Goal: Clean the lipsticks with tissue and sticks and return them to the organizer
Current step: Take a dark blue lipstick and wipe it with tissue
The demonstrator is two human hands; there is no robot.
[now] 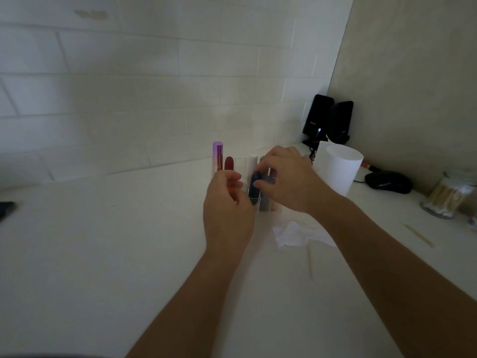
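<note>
A clear organizer (pixel 254 202) stands on the white counter and holds several lipsticks: a purple one (pixel 217 156), a red one (pixel 228 163), a white one (pixel 253 162) and a dark blue one (pixel 254 187). My right hand (pixel 289 179) pinches the top of the dark blue lipstick, which sits in a front slot. My left hand (pixel 227 210) hovers just left of it with fingers loosely curled, holding nothing. A crumpled tissue (pixel 291 233) lies on the counter under my right forearm. A thin wooden stick (pixel 309 264) lies beside it.
A white cylinder (pixel 340 169) stands to the right of the organizer. Two black speakers (pixel 327 120) fill the corner, with a black mouse (pixel 389 182) nearby. A glass jar of cotton swabs (pixel 446 197) sits at far right, another stick (pixel 418 235) lying before it.
</note>
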